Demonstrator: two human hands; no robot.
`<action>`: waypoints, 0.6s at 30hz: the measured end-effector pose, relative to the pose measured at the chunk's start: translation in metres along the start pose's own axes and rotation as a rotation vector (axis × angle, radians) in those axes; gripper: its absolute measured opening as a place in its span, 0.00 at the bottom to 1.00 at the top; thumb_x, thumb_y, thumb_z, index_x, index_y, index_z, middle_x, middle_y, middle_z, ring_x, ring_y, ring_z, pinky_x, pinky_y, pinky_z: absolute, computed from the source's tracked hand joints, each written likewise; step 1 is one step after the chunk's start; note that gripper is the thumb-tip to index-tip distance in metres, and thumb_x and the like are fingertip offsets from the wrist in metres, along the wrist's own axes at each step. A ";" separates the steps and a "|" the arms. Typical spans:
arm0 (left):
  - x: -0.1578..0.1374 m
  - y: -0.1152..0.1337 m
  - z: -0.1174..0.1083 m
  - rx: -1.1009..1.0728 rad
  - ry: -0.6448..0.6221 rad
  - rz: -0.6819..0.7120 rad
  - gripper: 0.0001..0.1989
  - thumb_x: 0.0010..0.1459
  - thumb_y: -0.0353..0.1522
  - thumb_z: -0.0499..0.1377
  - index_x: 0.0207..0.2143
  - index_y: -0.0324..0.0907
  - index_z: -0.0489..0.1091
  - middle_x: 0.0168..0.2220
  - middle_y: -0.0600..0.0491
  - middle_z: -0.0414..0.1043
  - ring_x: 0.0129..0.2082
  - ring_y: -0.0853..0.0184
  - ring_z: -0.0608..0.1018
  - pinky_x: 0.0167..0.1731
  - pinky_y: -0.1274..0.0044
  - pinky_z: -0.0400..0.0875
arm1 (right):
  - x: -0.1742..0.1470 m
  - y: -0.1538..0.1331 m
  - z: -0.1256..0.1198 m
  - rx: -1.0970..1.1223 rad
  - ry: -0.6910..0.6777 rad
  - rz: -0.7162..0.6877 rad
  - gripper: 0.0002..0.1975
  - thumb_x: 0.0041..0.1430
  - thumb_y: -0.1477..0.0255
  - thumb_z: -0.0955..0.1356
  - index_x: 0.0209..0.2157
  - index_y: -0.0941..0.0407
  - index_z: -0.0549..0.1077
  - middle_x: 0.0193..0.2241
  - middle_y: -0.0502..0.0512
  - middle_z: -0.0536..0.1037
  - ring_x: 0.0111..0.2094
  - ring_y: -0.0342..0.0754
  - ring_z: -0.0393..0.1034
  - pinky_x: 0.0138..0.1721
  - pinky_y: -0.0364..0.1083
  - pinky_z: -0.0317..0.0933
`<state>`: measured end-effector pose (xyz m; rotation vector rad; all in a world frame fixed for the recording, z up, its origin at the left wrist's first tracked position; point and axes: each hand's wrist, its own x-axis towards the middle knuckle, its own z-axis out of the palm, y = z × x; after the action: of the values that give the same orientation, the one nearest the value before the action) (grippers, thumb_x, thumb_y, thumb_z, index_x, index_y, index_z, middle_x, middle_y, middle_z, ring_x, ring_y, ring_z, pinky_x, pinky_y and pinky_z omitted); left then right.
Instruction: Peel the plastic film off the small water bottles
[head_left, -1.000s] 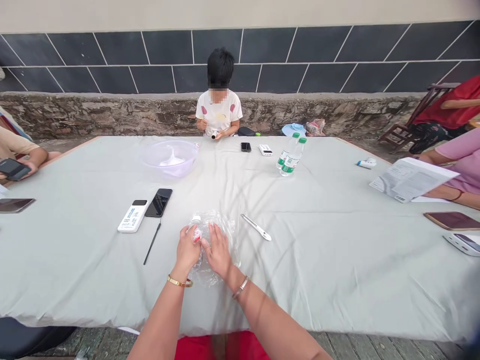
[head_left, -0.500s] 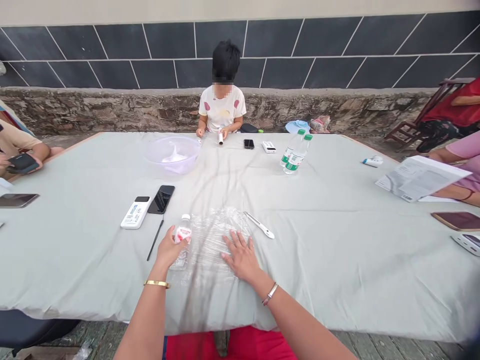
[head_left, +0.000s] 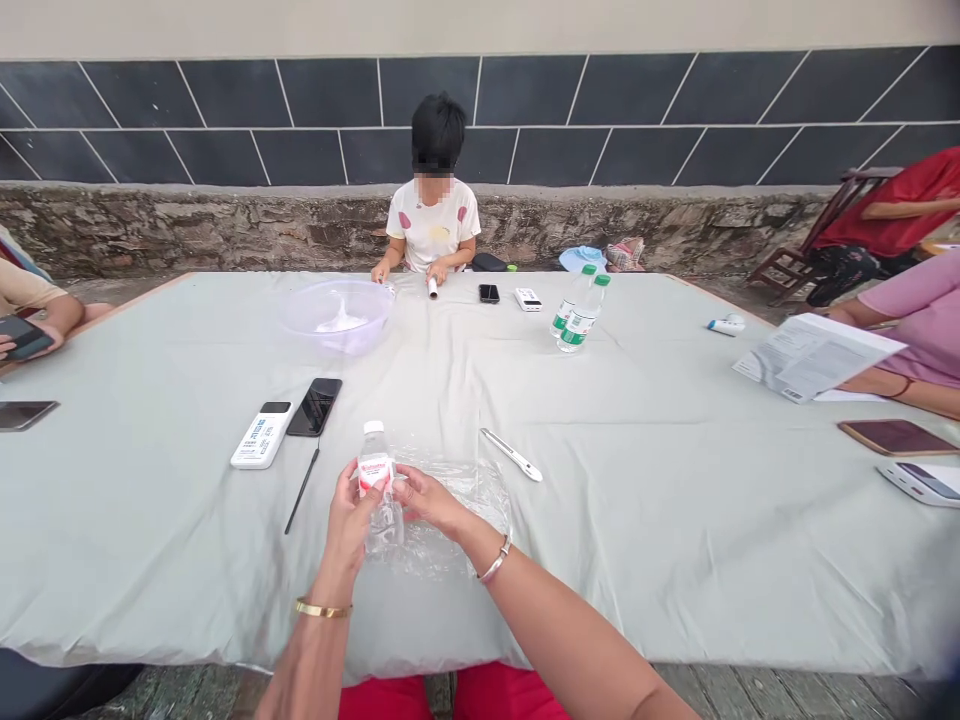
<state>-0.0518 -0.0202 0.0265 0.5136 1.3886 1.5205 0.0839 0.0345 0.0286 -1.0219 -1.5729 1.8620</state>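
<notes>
A clear plastic bottle [head_left: 384, 525] with a white cap and a red-and-white label is between my two hands, its cap toward the far side. My left hand [head_left: 351, 515] grips its left side, with the thumb across the label. From the right, my right hand [head_left: 429, 497] closes on the bottle, its fingers partly hidden behind it. Wrinkled clear plastic film [head_left: 472, 490] lies on the table below and to the right of the bottle. A white utility knife [head_left: 511, 455] rests just beyond the film's right edge.
Left of the bottle are a black phone [head_left: 315, 407], a white power bank [head_left: 261, 436] and a thin black strap [head_left: 301, 492]. Farther off stand a purple basin [head_left: 292, 325] and green-capped bottles [head_left: 579, 325]. A person [head_left: 433, 225] sits opposite; others sit at both sides.
My right hand has lifted off the plastic film and moved left to the bottle. Both hands now hold the bottle, and the film's edge has shifted and crumpled.
</notes>
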 end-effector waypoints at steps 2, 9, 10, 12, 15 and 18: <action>-0.007 -0.002 0.005 0.039 -0.093 -0.018 0.36 0.44 0.39 0.66 0.55 0.44 0.60 0.50 0.46 0.69 0.46 0.62 0.74 0.41 0.74 0.69 | 0.001 -0.001 0.001 0.167 -0.074 0.006 0.29 0.45 0.54 0.72 0.46 0.55 0.71 0.37 0.54 0.76 0.36 0.49 0.71 0.37 0.47 0.65; -0.001 -0.009 -0.009 0.286 -0.449 -0.008 0.40 0.47 0.41 0.65 0.61 0.47 0.55 0.58 0.44 0.60 0.56 0.57 0.66 0.44 0.73 0.68 | -0.013 0.006 -0.014 0.494 -0.106 0.124 0.25 0.42 0.57 0.74 0.40 0.56 0.73 0.33 0.55 0.76 0.32 0.47 0.71 0.33 0.46 0.65; 0.002 -0.011 -0.013 0.326 -0.528 -0.016 0.44 0.45 0.40 0.66 0.62 0.48 0.52 0.58 0.44 0.60 0.53 0.57 0.67 0.41 0.74 0.68 | -0.014 0.008 -0.017 0.523 -0.107 0.132 0.24 0.42 0.57 0.74 0.39 0.56 0.73 0.33 0.54 0.76 0.32 0.47 0.71 0.33 0.46 0.65; 0.007 -0.017 -0.022 0.398 -0.656 -0.061 0.50 0.42 0.38 0.68 0.64 0.48 0.47 0.53 0.45 0.63 0.44 0.62 0.72 0.35 0.76 0.68 | -0.015 0.011 -0.020 0.563 -0.088 0.146 0.22 0.43 0.57 0.74 0.36 0.57 0.73 0.29 0.52 0.75 0.29 0.45 0.70 0.32 0.45 0.65; 0.013 -0.022 -0.028 0.492 -0.715 -0.117 0.47 0.41 0.35 0.67 0.63 0.42 0.51 0.39 0.51 0.68 0.31 0.70 0.70 0.32 0.77 0.66 | -0.016 0.009 -0.025 0.563 -0.058 0.154 0.21 0.41 0.57 0.75 0.31 0.58 0.73 0.25 0.49 0.72 0.25 0.42 0.68 0.29 0.42 0.63; 0.014 -0.022 -0.023 0.660 -0.659 -0.084 0.38 0.45 0.34 0.62 0.59 0.39 0.58 0.34 0.53 0.67 0.29 0.69 0.69 0.33 0.75 0.66 | -0.016 0.004 -0.027 0.515 -0.070 0.140 0.22 0.38 0.58 0.76 0.31 0.58 0.72 0.24 0.49 0.72 0.25 0.41 0.67 0.29 0.42 0.63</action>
<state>-0.0689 -0.0232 -0.0035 1.2164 1.3166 0.6784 0.1153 0.0374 0.0271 -0.8500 -0.9853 2.2549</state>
